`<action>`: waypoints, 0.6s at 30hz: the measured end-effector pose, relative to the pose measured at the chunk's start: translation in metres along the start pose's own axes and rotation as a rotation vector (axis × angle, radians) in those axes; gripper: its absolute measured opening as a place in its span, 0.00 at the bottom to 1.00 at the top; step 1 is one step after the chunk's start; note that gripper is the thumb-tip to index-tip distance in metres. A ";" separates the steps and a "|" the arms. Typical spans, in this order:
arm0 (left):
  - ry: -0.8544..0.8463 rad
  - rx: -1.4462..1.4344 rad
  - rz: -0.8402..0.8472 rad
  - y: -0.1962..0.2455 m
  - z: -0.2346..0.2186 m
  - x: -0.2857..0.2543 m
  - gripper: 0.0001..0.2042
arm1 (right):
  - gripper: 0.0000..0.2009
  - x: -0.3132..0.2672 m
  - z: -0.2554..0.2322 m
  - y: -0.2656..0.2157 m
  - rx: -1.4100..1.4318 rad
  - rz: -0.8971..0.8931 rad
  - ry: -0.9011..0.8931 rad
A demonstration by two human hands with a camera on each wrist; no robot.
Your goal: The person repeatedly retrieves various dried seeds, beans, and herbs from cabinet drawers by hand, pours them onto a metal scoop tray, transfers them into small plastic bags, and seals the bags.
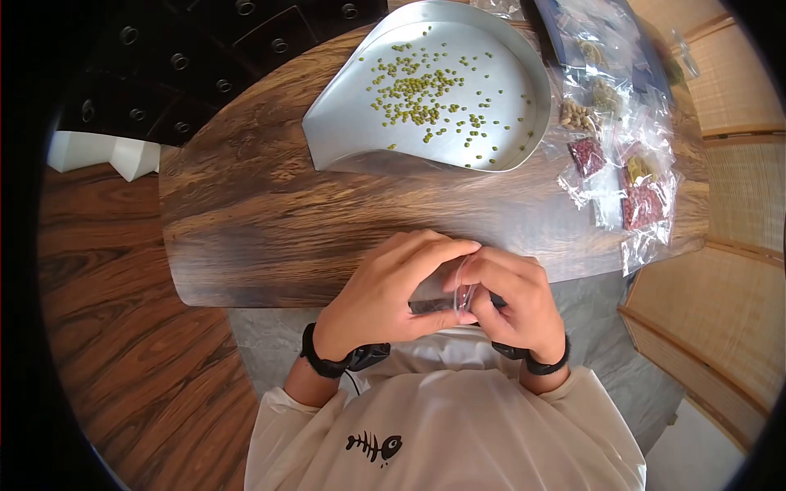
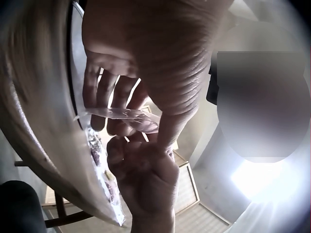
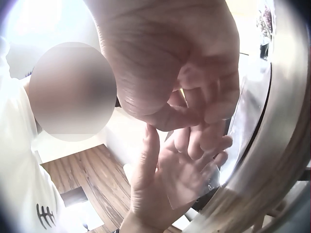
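Observation:
A small clear plastic bag [image 1: 464,296] is held up between both hands, close to the table's near edge. My left hand [image 1: 378,282] grips its edges, thumb low and fingers high. The curled fingers and thumb of my right hand [image 1: 517,299] pinch the bag from the other side. From the left wrist, the bag [image 2: 121,114] shows edge-on as a thin clear strip, its mouth spread a little. The right wrist view shows a transparent panel of the bag [image 3: 187,189] in front of the left palm. I see nothing inside it.
Beyond the hands, a metal winnowing pan [image 1: 348,123] holds many scattered green beans [image 1: 417,96]. Right of it lie several clear bags, with red beans [image 1: 643,207], dark red beans [image 1: 586,155] and peanuts [image 1: 575,114]. A dark drawer cabinet [image 1: 205,61] stands at the far left.

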State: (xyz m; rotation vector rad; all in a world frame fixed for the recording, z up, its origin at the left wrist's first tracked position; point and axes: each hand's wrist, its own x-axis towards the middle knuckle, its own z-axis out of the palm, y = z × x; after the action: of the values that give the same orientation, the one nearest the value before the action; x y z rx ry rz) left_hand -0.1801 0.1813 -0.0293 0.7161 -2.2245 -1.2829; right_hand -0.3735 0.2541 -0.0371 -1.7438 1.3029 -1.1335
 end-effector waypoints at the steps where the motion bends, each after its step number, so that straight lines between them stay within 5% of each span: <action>1: -0.002 -0.035 0.010 -0.001 0.000 0.000 0.33 | 0.13 -0.001 0.000 0.001 0.010 -0.013 -0.009; 14: 0.027 -0.072 0.000 -0.006 0.000 -0.003 0.28 | 0.15 0.001 -0.005 0.001 -0.030 -0.056 -0.045; 18: 0.146 -0.031 -0.024 -0.010 -0.001 -0.006 0.26 | 0.18 0.002 -0.013 0.002 0.144 0.078 -0.009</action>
State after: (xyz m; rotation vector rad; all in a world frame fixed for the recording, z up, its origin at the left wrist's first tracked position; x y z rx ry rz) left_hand -0.1735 0.1804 -0.0385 0.8004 -2.0810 -1.2334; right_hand -0.3856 0.2511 -0.0331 -1.5792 1.2414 -1.1444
